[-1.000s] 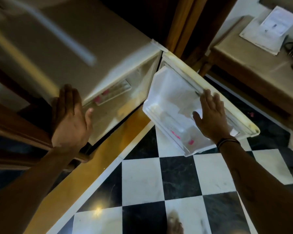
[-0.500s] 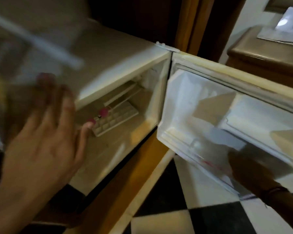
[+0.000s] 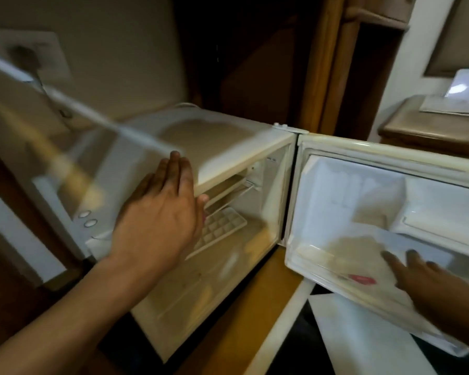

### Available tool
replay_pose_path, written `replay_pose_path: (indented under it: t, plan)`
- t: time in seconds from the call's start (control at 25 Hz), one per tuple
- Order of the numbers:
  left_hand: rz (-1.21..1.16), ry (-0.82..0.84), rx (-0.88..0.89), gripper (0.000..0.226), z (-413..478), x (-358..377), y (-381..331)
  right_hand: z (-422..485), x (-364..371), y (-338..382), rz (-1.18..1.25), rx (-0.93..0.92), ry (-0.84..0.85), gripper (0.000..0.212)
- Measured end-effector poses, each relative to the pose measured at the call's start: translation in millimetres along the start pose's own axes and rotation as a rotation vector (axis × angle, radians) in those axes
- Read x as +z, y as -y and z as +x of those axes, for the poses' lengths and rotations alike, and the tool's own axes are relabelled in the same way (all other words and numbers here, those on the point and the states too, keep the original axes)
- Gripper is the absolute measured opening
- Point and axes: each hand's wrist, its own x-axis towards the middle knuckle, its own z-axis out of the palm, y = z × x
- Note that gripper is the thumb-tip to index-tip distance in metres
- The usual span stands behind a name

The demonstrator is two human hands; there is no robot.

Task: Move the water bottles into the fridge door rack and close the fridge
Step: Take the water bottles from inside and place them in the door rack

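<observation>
A small white fridge (image 3: 228, 142) stands open in a wooden cabinet. Its door (image 3: 363, 190) swings out to the right, inner side facing me. My left hand (image 3: 160, 220) hovers flat and empty in front of the fridge's top front edge, fingers together. My right hand (image 3: 428, 282) rests with spread fingers on the door's lower rack (image 3: 322, 266), where a clear bottle with a red label (image 3: 362, 279) appears to lie. An ice tray (image 3: 222, 226) sits on the shelf inside the fridge. The view is blurred.
A glass or mirror panel (image 3: 52, 147) stands at the left, reflecting. A wooden table (image 3: 431, 125) with papers (image 3: 460, 96) is at the far right. A wooden sill and a black-and-white tiled floor (image 3: 363, 336) lie below the door.
My view has dropped lower and closer to the fridge. My left hand has moved right, to the front of the fridge opening. My right hand stays at the door's lower rack.
</observation>
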Motion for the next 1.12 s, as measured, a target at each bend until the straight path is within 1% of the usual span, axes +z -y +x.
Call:
replay_pose_path:
  t: [0.04, 0.08, 0.16, 0.2, 0.24, 0.32, 0.36, 0.48, 0.56, 0.64, 0.72, 0.76, 0.84, 0.88, 0.92, 0.96, 1.0, 1.04, 1.08, 1.12]
  plan:
    - [0.012, -0.003, 0.015, 0.081, -0.1, 1.0, -2.2, -1.1, -10.7, 15.8, -0.116, -0.042, -0.012, 0.078]
    - [0.030, -0.006, 0.021, 0.080, 0.0, 5.4, -1.7, 5.4, -24.1, 39.8, -0.137, -0.066, 0.006, 0.072]
    - [0.044, 0.038, 0.002, 0.079, -2.0, 2.4, -0.7, 28.7, -53.5, 75.8, -0.125, -0.157, -0.041, 0.045]
    - [0.041, 0.045, 0.014, 0.079, -3.2, 1.2, -0.2, 46.9, -64.4, 84.2, -0.085, -0.184, -0.063, 0.033]
    - [0.061, 0.030, 0.022, 0.079, -5.3, 0.7, 0.5, 68.4, -75.8, 89.0, -0.012, -0.156, -0.073, 0.024]
    - [0.073, 0.025, 0.025, 0.078, -7.1, -2.5, -1.7, 105.1, -91.6, 85.4, 0.171, -0.064, -0.038, 0.016]
    - [0.083, 0.015, 0.034, 0.078, -7.5, -3.5, -1.8, 118.4, -95.7, 83.2, 0.238, -0.029, -0.021, 0.016]
    - [0.067, 0.042, 0.014, 0.077, -14.5, -2.4, 2.7, 144.3, -92.8, 95.1, 0.310, -0.027, -0.035, 0.021]
    - [0.085, 0.055, -0.002, 0.075, -21.6, -2.7, 8.2, 153.6, -90.5, 102.7, 0.325, -0.058, -0.058, 0.028]
    - [0.109, 0.061, -0.008, 0.072, -26.6, -5.9, 16.1, 159.9, -92.1, 104.0, 0.321, -0.046, -0.035, 0.034]
    - [0.120, 0.084, 0.004, 0.070, -28.0, -15.2, 22.9, 159.2, -100.4, 106.1, 0.287, -0.040, -0.016, 0.034]
    - [0.119, 0.088, 0.021, 0.071, -26.0, -19.5, 24.0, 155.6, -107.0, 109.5, 0.248, -0.030, -0.037, 0.031]
    - [0.119, 0.095, 0.047, 0.072, -28.2, -23.8, 22.3, 143.4, -121.6, 124.8, 0.084, 0.000, -0.123, 0.024]
    - [0.120, 0.090, 0.050, 0.071, -28.7, -23.4, 20.8, 136.8, -132.6, 135.0, 0.046, 0.015, -0.182, 0.021]
    - [0.126, 0.081, 0.046, 0.070, -30.5, -20.7, 19.0, 130.7, -142.6, 146.5, 0.059, 0.004, -0.237, 0.016]
    - [0.139, 0.059, 0.037, 0.070, -32.1, -16.8, 17.6, 126.0, -151.2, 159.4, 0.125, -0.055, -0.278, 0.012]
    - [0.157, 0.028, 0.035, 0.070, -33.0, -12.2, 17.2, 123.4, -157.0, 174.4, 0.220, -0.143, -0.300, 0.019]
    - [0.174, -0.003, 0.037, 0.070, -33.4, -8.2, 17.8, 121.6, -158.0, 192.2, 0.352, -0.219, -0.271, 0.033]
    - [0.190, -0.033, 0.040, 0.070, -33.5, -6.7, 18.5, 122.0, -157.0, 211.3, 0.506, -0.285, -0.214, 0.038]
    - [0.204, -0.056, 0.038, 0.069, -33.4, -6.2, 18.7, 128.0, -155.2, 231.0, 0.639, -0.332, -0.153, 0.034]
